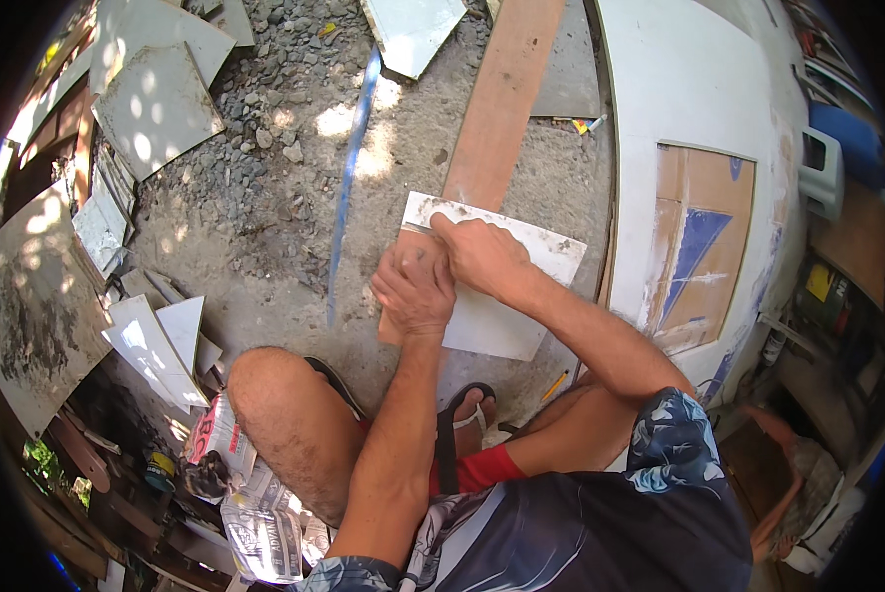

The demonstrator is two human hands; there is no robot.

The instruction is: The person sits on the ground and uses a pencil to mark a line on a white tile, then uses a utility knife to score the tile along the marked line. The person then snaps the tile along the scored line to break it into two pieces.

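A white flat board (521,326) with dirty marks lies across a long brown wooden plank (502,109) on the ground. On top of the board, a short brown piece of wood (389,329) shows at both ends of my left hand (415,286), whose bent fingers press and grip it. Right beside it, my right hand (482,255) is closed near the board's far edge, thumb on top. Whatever sits inside its fingers is hidden. A thin pale edge shows just left of the right thumb, too small to name.
A blue strip (349,178) runs along the concrete and gravel. Broken white boards (158,109) are stacked at the left. A large white panel (694,89) with a cardboard-filled opening stands at the right. A yellow pencil (555,385) lies near my foot, newspaper (260,533) at lower left.
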